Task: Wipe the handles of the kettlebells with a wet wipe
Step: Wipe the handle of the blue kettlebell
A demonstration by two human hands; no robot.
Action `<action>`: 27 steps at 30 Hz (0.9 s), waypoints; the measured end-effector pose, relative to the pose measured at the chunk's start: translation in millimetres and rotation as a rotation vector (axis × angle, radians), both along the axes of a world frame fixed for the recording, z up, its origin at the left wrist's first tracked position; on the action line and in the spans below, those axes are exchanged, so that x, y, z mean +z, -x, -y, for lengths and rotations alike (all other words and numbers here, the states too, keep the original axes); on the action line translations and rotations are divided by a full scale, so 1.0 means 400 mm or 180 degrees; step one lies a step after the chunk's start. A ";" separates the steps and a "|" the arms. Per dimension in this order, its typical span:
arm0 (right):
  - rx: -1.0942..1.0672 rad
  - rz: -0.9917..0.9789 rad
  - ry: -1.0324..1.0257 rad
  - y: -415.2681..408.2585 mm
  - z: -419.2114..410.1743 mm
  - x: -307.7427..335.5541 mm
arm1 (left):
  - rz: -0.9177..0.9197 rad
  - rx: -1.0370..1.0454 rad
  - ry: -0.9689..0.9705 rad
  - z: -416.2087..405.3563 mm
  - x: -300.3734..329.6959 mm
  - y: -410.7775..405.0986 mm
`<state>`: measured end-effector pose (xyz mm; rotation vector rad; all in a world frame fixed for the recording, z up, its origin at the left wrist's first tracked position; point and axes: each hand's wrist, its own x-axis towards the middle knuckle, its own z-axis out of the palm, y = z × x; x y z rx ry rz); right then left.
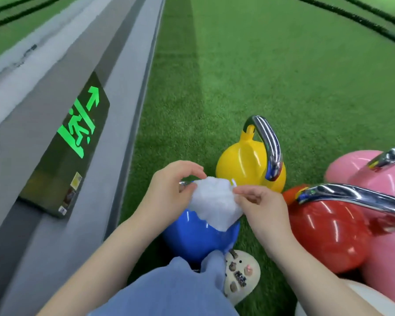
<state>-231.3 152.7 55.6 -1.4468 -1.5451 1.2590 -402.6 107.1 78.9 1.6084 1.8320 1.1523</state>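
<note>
Hands: the left hand [169, 190] and the right hand [260, 204] each pinch an edge of a white wet wipe [214, 204], spread between them.
Wipe: it hangs over the top of the blue kettlebell [198, 236], hiding most of its handle; a bit of chrome shows by the left fingers.
Other bells: a yellow kettlebell [244, 163] just behind, a red kettlebell [328, 231] to the right, a pink kettlebell [383, 179] beyond it, all with chrome handles.
Floor: green turf [260, 65].
Left side: a grey wall base [55, 76] carrying a lit green exit sign [78, 133].
Below: a blue trouser leg [169, 293] and a cream clog [240, 274] with charms.
</note>
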 end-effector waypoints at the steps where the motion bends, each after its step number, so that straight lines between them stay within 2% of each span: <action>1: 0.0082 0.0216 -0.0158 -0.004 0.001 -0.005 | -0.0314 0.0004 -0.0112 0.007 -0.006 0.002; 4: 0.0298 0.0772 -0.0543 -0.014 0.003 -0.013 | -0.0964 -0.0049 -0.0406 0.005 -0.004 -0.002; 6: 0.0393 0.0890 -0.0870 -0.014 0.004 -0.011 | -0.1118 -0.0441 -0.0404 -0.020 0.011 -0.013; 9: 0.0792 0.0872 -0.1080 0.004 0.011 -0.013 | -0.1957 -0.1280 0.0222 -0.059 0.014 -0.037; 11: 0.1065 0.0973 -0.1069 0.018 0.008 -0.019 | -0.2284 -0.1549 0.0597 -0.066 0.015 -0.040; 14: 0.1342 0.1399 -0.1067 0.039 -0.006 -0.023 | -0.2337 -0.1468 0.0720 -0.061 0.017 -0.018; 16: 0.1554 0.1805 -0.1116 0.064 -0.008 -0.018 | -0.2153 -0.1331 0.0805 -0.059 0.018 0.002; 20: 0.1648 0.2222 -0.1486 0.099 0.001 -0.026 | -0.2103 -0.1133 0.1348 -0.067 0.044 0.029; 22: 0.1627 0.2142 -0.1466 0.084 -0.005 -0.042 | -0.2260 -0.1233 0.1573 -0.085 0.059 0.018; 27: 0.1186 0.1135 -0.0940 0.005 0.000 -0.125 | -0.2824 -0.1995 0.1803 -0.165 0.054 -0.074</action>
